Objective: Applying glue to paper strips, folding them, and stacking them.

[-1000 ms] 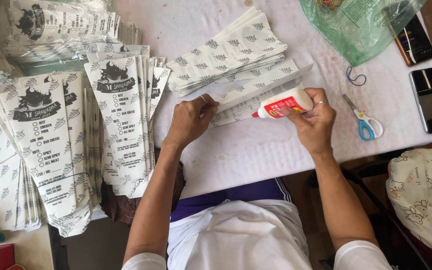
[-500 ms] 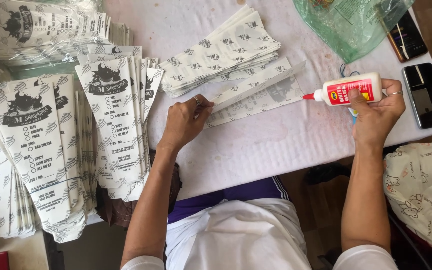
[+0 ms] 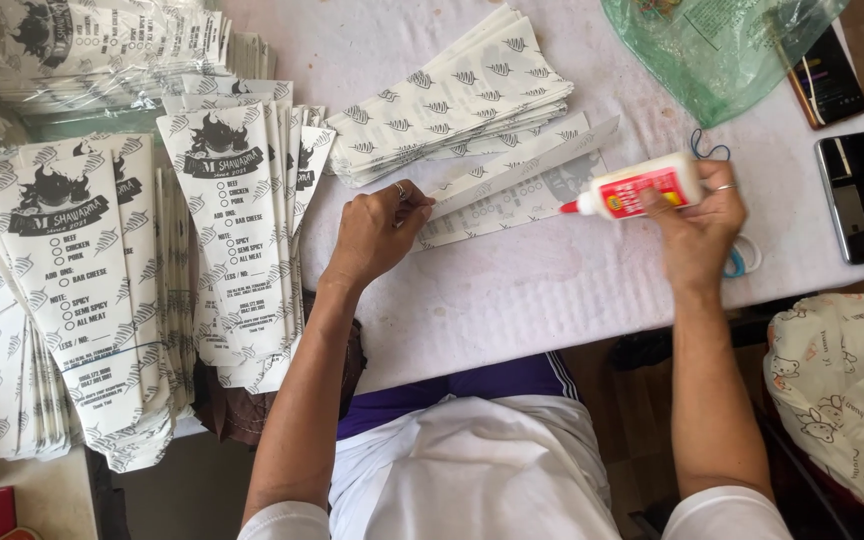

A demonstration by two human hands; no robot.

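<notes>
My right hand (image 3: pixel 697 225) grips a white glue bottle (image 3: pixel 642 187) with a red label and red tip, held sideways with the tip pointing left over a printed paper sheet (image 3: pixel 512 195) lying on the white tablecloth. My left hand (image 3: pixel 377 232) presses down the left end of that sheet, its fingers at the folded edge. Just behind the sheet lies a fanned stack of unfolded leaf-patterned paper sheets (image 3: pixel 457 95).
Piles of finished printed paper bags (image 3: pixel 237 230) fill the left side, with wrapped bundles (image 3: pixel 102 45) behind. A green plastic bag (image 3: pixel 717 50), two dark phones (image 3: pixel 857 195) and blue-handled scissors (image 3: pixel 737 262) lie at the right. The tablecloth's edge (image 3: pixel 552 340) runs in front of me.
My right hand carried the glue bottle from the sheet out to the right, then back left to the sheet's right end. My left hand stayed on the sheet.
</notes>
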